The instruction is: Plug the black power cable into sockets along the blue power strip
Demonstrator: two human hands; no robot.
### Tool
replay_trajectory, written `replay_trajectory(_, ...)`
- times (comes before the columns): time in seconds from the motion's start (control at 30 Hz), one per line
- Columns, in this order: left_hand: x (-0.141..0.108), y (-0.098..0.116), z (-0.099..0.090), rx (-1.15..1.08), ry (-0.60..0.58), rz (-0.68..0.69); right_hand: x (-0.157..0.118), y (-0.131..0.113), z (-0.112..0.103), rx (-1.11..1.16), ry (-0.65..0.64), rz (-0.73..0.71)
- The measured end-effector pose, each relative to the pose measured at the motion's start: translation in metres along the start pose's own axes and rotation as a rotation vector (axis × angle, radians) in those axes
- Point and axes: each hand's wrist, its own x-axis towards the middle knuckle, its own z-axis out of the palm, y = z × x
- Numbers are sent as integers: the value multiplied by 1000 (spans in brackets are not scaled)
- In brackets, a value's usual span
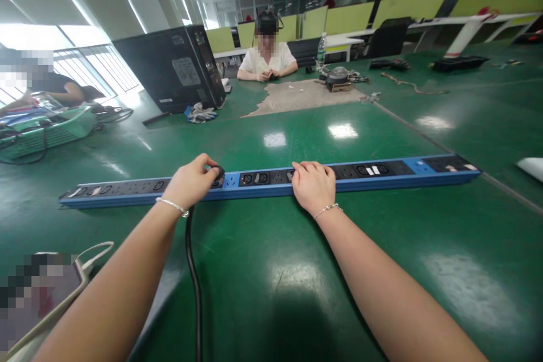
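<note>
A long blue power strip (275, 190) with black socket sections lies across the green table. My left hand (192, 181) is closed on a black plug (219, 172) at the strip's sockets, left of the small blue socket section. From beneath this hand a black cable (194, 277) runs down to the bottom edge. How deep the plug sits in a socket is hidden. My right hand (314, 185) rests over the strip near its middle, fingers bent across the top and holding it.
A black computer case (169, 70) stands at the back left beside gloves (200, 113). A green basket (51, 136) is at the far left, a phone (42, 294) at the lower left. Two people sit beyond the table. A bottle (322, 51) and metal parts (339, 76) are at the back.
</note>
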Motion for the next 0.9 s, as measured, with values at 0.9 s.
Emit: replay_trajectory(0.9, -2, 26, 40, 125, -49, 51, -9, -44, -10, 179, -79, -198)
